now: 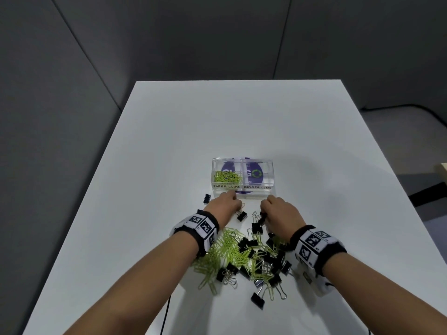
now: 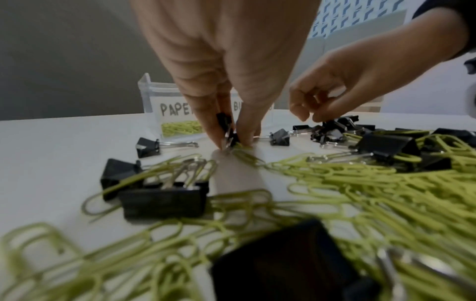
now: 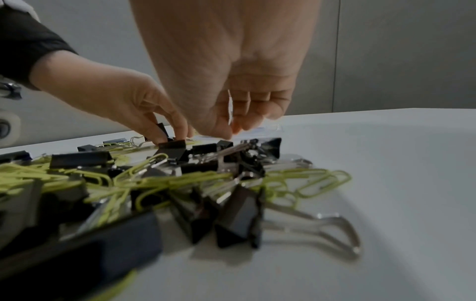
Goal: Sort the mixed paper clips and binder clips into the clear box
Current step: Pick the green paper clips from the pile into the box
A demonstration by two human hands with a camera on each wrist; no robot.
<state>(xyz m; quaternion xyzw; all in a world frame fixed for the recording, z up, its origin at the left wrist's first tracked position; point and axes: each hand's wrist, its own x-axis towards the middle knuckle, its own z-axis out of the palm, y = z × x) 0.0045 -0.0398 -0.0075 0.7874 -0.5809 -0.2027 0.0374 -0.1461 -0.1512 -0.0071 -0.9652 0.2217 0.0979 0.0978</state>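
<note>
The clear box (image 1: 267, 188) stands mid-table, labelled PAPER CLIPS on the left and BINDER CLIPS on the right. Green paper clips (image 1: 227, 176) lie in its left compartment. The right compartment looks empty. A mixed pile of green paper clips (image 1: 225, 250) and black binder clips (image 1: 246, 243) lies in front of the box. My left hand (image 1: 238, 206) pinches a black binder clip (image 2: 226, 127) against the table at the pile's far edge. My right hand (image 1: 263, 213) curls its fingers round another binder clip (image 1: 262, 218), whose silver wire shows between the fingers (image 3: 257, 120).
One stray binder clip (image 1: 207, 198) lies left of the left hand, near the box's front corner. More binder clips (image 1: 257, 299) are scattered at the pile's near edge. A black cable (image 1: 165, 313) hangs near the table's front. Grey partition walls surround the white table (image 1: 169, 141).
</note>
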